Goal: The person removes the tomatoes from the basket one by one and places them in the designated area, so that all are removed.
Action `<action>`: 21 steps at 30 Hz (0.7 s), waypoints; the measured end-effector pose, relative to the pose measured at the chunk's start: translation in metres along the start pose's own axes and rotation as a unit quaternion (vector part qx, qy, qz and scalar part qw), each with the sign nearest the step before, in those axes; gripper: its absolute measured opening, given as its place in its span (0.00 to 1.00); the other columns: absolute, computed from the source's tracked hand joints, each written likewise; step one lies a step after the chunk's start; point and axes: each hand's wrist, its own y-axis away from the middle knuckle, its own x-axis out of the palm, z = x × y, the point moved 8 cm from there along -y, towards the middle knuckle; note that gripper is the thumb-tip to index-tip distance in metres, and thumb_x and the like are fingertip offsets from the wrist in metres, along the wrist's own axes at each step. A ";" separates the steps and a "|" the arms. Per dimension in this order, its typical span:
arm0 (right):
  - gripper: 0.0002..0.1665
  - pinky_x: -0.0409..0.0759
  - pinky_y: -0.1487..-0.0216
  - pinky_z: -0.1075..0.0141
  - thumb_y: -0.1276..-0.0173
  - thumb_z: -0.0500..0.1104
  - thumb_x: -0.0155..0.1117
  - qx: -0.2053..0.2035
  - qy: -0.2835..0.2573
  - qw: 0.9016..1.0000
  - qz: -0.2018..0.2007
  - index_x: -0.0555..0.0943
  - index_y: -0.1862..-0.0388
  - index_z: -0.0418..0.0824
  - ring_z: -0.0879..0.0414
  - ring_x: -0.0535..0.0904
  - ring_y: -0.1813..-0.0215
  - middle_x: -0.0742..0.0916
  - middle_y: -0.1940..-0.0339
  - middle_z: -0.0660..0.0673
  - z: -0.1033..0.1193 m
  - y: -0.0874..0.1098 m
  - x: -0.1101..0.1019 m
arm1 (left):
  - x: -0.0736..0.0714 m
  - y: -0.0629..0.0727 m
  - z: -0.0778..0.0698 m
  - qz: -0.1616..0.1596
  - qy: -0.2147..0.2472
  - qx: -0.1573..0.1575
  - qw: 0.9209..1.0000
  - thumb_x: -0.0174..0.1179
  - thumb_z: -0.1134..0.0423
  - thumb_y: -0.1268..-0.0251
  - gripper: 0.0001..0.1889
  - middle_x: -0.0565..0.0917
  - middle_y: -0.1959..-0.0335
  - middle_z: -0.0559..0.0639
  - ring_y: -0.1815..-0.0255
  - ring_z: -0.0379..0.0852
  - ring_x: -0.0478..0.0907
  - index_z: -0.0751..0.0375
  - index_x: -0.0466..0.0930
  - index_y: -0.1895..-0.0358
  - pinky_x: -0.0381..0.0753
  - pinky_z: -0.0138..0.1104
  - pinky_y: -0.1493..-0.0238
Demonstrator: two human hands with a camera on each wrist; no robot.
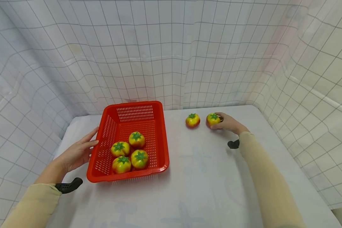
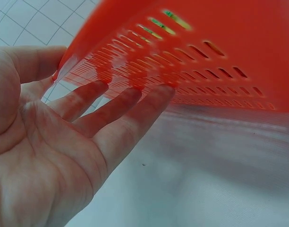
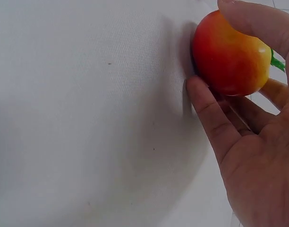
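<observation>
My left hand is at the left side of a red plastic basket. In the left wrist view its fairly straight fingers touch the slotted outer wall, with the thumb up at the rim. Inside the basket sit several yellow-red tomatoes with green star-shaped leaf tops. My right hand holds another tomato at the back right of the table, thumb on one side and fingers around the other. Just left of it stands a loose tomato.
A white cloth covers the table. White sheets with a dark grid hang behind and along both sides, close to the table's edges. Each wrist carries a black mount that sticks out beside the hand.
</observation>
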 end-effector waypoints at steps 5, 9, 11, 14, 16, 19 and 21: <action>0.58 0.59 0.25 0.41 0.34 0.53 0.74 0.003 -0.004 1.000 0.012 0.51 0.16 0.42 0.39 0.71 0.32 0.62 0.22 0.32 -0.002 0.009 -0.004 | 0.000 0.000 0.000 -0.002 -0.003 -0.001 1.000 0.43 0.53 0.15 0.36 0.57 0.25 0.52 0.42 0.43 0.81 0.31 0.31 0.17 0.83 0.48 0.45; 0.59 0.60 0.26 0.39 0.32 0.55 0.73 0.002 0.000 1.000 0.025 0.48 0.15 0.43 0.40 0.81 0.39 0.63 0.21 0.33 -0.005 0.016 -0.009 | -0.001 -0.001 0.001 -0.001 0.002 -0.001 1.000 0.44 0.53 0.15 0.37 0.55 0.23 0.52 0.42 0.43 0.81 0.30 0.31 0.17 0.83 0.48 0.45; 0.59 0.60 0.26 0.39 0.31 0.56 0.71 0.000 -0.001 1.000 0.026 0.47 0.15 0.43 0.40 0.81 0.40 0.63 0.21 0.33 -0.006 0.020 -0.014 | -0.002 -0.001 0.000 -0.001 0.007 -0.001 1.000 0.44 0.54 0.15 0.37 0.58 0.25 0.50 0.42 0.43 0.81 0.31 0.31 0.17 0.83 0.48 0.45; 0.57 0.60 0.26 0.38 0.29 0.60 0.68 0.001 0.006 1.000 0.011 0.48 0.15 0.41 0.38 0.78 0.36 0.63 0.21 0.32 -0.008 0.024 -0.024 | -0.002 -0.002 -0.001 0.002 0.011 -0.001 1.000 0.44 0.54 0.15 0.37 0.62 0.28 0.47 0.42 0.44 0.82 0.31 0.31 0.17 0.83 0.48 0.45; 0.56 0.58 0.26 0.37 0.28 0.64 0.63 0.002 0.024 1.000 -0.010 0.49 0.15 0.40 0.36 0.72 0.30 0.63 0.21 0.32 -0.008 0.028 -0.034 | -0.001 -0.002 -0.001 0.004 0.012 -0.001 1.000 0.44 0.55 0.15 0.37 0.65 0.30 0.45 0.42 0.44 0.82 0.32 0.31 0.17 0.83 0.48 0.45; 0.57 0.56 0.26 0.35 0.29 0.72 0.57 0.005 0.055 0.997 -0.049 0.53 0.16 0.40 0.35 0.61 0.23 0.62 0.20 0.33 -0.006 0.035 -0.049 | -0.001 -0.002 -0.002 0.007 0.011 0.001 1.000 0.44 0.55 0.14 0.37 0.65 0.30 0.44 0.42 0.44 0.81 0.32 0.30 0.17 0.83 0.47 0.45; 0.58 0.55 0.26 0.34 0.30 0.75 0.54 0.001 0.065 0.995 -0.070 0.54 0.16 0.41 0.36 0.55 0.21 0.62 0.19 0.35 -0.004 0.038 -0.057 | -0.001 -0.001 -0.002 0.008 0.010 0.001 1.000 0.44 0.55 0.14 0.37 0.64 0.29 0.45 0.42 0.44 0.81 0.32 0.29 0.17 0.83 0.47 0.45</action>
